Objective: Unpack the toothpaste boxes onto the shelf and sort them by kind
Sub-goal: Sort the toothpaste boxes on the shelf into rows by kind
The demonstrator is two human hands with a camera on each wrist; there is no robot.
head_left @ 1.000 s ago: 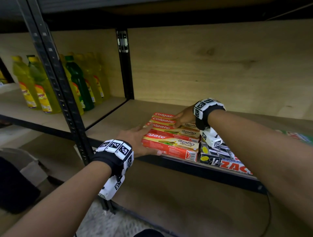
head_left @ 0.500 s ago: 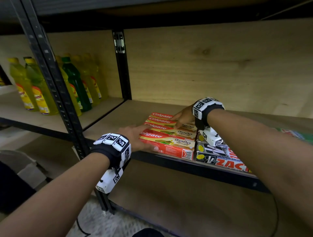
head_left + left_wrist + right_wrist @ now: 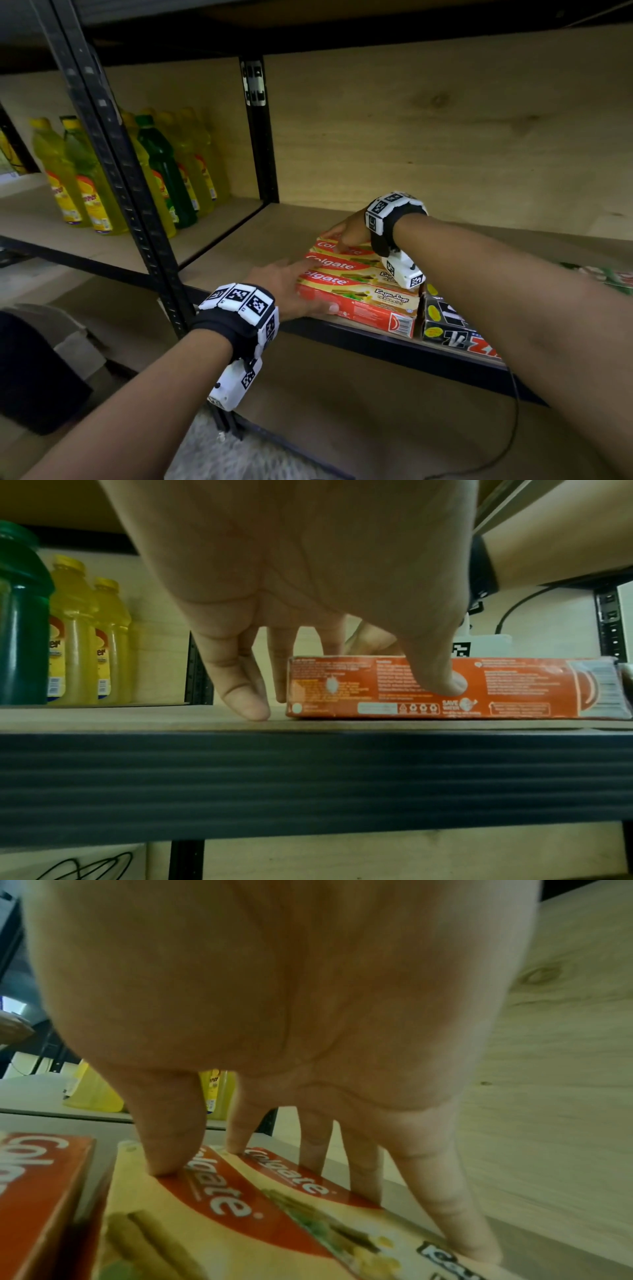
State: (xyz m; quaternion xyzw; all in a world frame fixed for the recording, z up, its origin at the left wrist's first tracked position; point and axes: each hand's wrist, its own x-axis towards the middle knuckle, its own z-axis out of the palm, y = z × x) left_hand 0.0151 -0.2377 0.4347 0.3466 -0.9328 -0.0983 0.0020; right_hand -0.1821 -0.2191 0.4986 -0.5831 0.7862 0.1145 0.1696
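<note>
- Three red Colgate boxes (image 3: 356, 287) lie side by side at the shelf (image 3: 239, 236) front edge, mid-frame; black boxes (image 3: 448, 325) just right.
- Left hand (image 3: 284, 291) spread, thumb on the front box's side, fingers at its left end.
- Right hand (image 3: 346, 233) spread, fingertips on the rear boxes.
- Bare board left of the boxes.

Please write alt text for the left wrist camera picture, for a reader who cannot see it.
The left hand reaches down to an orange-red toothpaste box lying flat on a wooden shelf, thumb on its long side, fingers at its left end. Yellow bottles and a green bottle stand behind, left.
</note>
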